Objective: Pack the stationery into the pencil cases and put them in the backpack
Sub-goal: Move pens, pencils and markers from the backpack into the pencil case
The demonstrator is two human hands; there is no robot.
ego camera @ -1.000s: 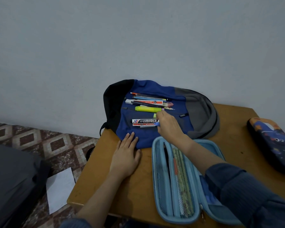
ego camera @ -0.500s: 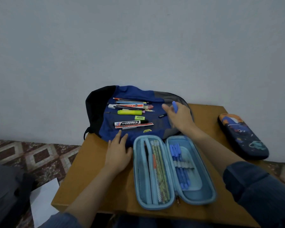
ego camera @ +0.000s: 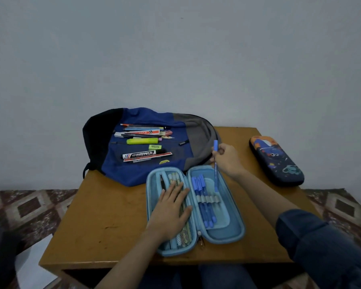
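A light blue pencil case (ego camera: pixel 233 224) lies open on the wooden table (ego camera: pixel 104 215). Its left half holds pencils, its right half several blue pens (ego camera: pixel 202 203) in elastic loops. My left hand (ego camera: pixel 171 209) presses flat on the left half. My right hand (ego camera: pixel 227 159) holds a blue pen (ego camera: pixel 216 163) upright over the top of the right half, tip down. Behind lies a blue, black and grey backpack (ego camera: pixel 146 174) with loose stationery (ego camera: pixel 144 142) on it: a yellow highlighter, markers, pens, erasers.
A dark closed pencil case (ego camera: pixel 276 161) with a space print lies at the table's right edge. A grey wall stands right behind the table. The patterned floor on the left has a white paper (ego camera: pixel 32 265) and a dark bag.
My right hand has brought the blue pen from the backpack to the case's right half. My left hand has moved off the table onto the case's left half.
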